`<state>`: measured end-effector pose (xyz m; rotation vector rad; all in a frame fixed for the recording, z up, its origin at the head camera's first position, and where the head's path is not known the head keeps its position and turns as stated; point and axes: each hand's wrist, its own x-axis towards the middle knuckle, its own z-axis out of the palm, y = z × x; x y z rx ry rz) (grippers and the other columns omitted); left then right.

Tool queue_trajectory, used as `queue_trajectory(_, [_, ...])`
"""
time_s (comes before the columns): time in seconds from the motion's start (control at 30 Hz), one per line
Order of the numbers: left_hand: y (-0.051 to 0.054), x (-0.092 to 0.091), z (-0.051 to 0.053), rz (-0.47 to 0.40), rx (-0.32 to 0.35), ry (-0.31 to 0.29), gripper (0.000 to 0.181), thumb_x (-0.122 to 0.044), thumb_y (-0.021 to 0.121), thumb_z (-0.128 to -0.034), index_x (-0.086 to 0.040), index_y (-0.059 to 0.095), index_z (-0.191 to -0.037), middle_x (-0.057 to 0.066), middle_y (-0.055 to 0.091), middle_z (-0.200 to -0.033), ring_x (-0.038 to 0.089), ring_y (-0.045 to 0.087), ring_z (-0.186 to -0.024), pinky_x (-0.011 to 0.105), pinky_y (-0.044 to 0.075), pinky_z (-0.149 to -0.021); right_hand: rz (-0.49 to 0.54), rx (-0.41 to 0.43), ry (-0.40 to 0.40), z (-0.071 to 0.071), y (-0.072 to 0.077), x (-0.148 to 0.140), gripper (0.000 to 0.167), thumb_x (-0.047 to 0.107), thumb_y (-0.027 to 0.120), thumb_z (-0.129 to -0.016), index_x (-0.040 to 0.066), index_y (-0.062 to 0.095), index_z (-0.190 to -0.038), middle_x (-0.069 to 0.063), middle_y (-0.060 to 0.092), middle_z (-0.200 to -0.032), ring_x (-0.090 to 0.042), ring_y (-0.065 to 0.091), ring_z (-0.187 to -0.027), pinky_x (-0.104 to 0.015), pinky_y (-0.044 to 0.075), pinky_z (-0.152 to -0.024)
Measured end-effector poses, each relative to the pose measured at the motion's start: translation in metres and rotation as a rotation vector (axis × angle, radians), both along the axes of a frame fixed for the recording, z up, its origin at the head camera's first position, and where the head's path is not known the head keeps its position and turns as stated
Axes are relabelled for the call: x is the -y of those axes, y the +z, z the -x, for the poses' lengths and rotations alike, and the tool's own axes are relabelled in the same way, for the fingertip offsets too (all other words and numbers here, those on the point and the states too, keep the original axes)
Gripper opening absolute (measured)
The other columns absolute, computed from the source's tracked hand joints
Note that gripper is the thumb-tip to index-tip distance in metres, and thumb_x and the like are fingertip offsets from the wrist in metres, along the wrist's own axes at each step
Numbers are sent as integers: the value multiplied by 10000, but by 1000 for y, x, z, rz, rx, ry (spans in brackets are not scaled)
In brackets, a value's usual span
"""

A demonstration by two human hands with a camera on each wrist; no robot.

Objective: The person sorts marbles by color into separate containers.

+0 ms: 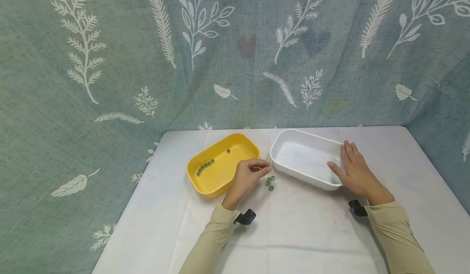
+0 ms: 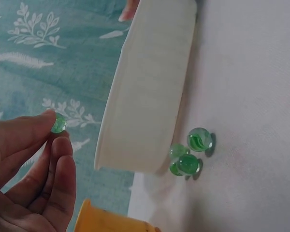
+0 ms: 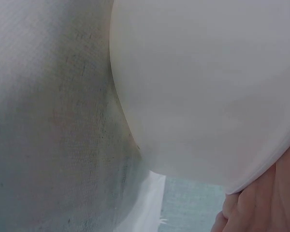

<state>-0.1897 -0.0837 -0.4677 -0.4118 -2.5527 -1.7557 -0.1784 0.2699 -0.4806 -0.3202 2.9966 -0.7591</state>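
Tan fabric sleeves [image 1: 207,243] low in frame; left hand [image 1: 247,177] pinches a round green glass marble [image 2: 59,123], mid-left in its wrist view; straight-fingered right hand [image 1: 355,172] touches a white rectangular plastic tub [image 1: 302,162], centre right; marble probably light, hard, slippery, best gripped across its middle

Backdrop: one blue-green cloth [image 1: 125,70], hung across the upper frame and down both sides, loosely rippled; printed with white leaf sprigs [image 1: 83,41], feather shapes [image 1: 161,21], one faint reddish heart [image 1: 247,46] and one bluish heart [image 1: 315,42] at upper centre, plus a dull yellowish patch [image 1: 335,107] at centre right. Table [image 1: 312,229]: lower frame, far corners rounded, covered in white cloth [image 1: 147,237] with fold lines, one crossing near the bottom edge. Light: soft, dimmer in both wrist views. Backdrop also at left of left-wrist view.
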Motion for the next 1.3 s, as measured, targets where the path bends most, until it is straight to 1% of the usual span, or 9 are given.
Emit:
queue_trajectory(0.1, [1, -2, 2, 13, 4, 3, 186, -171, 796, -914, -72, 809, -1072, 50, 805, -1029, 114, 705, -925, 215, 588, -852, -2, -1, 2, 0, 0, 1, 947, 552, 357, -1089, -174, -11, -1574, -349, -105, -1684, -545, -111, -1567, -717, 38, -1249])
queue_trajectory(0.27, [3, -5, 7, 12, 2, -11, 152, -165, 787, -921, -106, 816, -1058, 56, 803, -1029, 112, 706, -905, 212, 590, -840, -4, -3, 2, 0, 0, 1, 943, 548, 358, -1090, -179, 0, -1573, -355, -98, -1683, -545, -113, -1566, -726, 43, -1242])
queue_trajectory(0.47, [4, -8, 14, -11, -23, -18, 144, -179, 780, -931, -110, 819, -1051, 65, 802, -1033, 110, 705, -893, 211, 591, -817, -4, 2, 4, -1, 0, 1, 942, 550, 356, -1090, -176, 1, -1575, -355, -100, -1683, -541, -126, -1566, -730, 43, -1240])
queue_trajectory(0.73, [4, -14, 25, -21, -53, -14, 158, -193, 783, -930, -100, 818, -1054, 64, 806, -1032, 127, 716, -932, 229, 598, -850, 2, 10, 3, -1, 0, 1, 939, 549, 349, -1092, -168, -14, -1577, -343, -122, -1684, -538, -136, -1565, -719, 23, -1247])
queue_trajectory(0.97, [8, -19, 34, -39, -54, -13, 162, -198, 786, -925, -105, 818, -1054, 71, 806, -1036, 128, 720, -931, 237, 599, -843, 1, 6, 5, -1, 0, 0, 939, 547, 349, -1093, -167, -22, -1577, -337, -133, -1685, -539, -135, -1565, -716, 17, -1250])
queue_trajectory(1.17, [11, -26, 41, -54, -42, -19, 180, -205, 795, -919, -95, 819, -1059, 85, 803, -1040, 96, 709, -891, 218, 596, -821, 7, 9, 6, -1, 0, 0, 938, 543, 348, -1095, -169, -30, -1574, -338, -138, -1683, -537, -141, -1565, -714, 7, -1251])
queue_trajectory(1.3, [13, -31, 45, -47, -48, -19, 183, -197, 801, -913, -85, 821, -1057, 94, 805, -1038, 118, 719, -895, 225, 601, -820, 12, 11, 6, -1, 0, 1, 937, 541, 349, -1095, -173, -27, -1572, -340, -137, -1682, -534, -146, -1565, -713, 3, -1252])
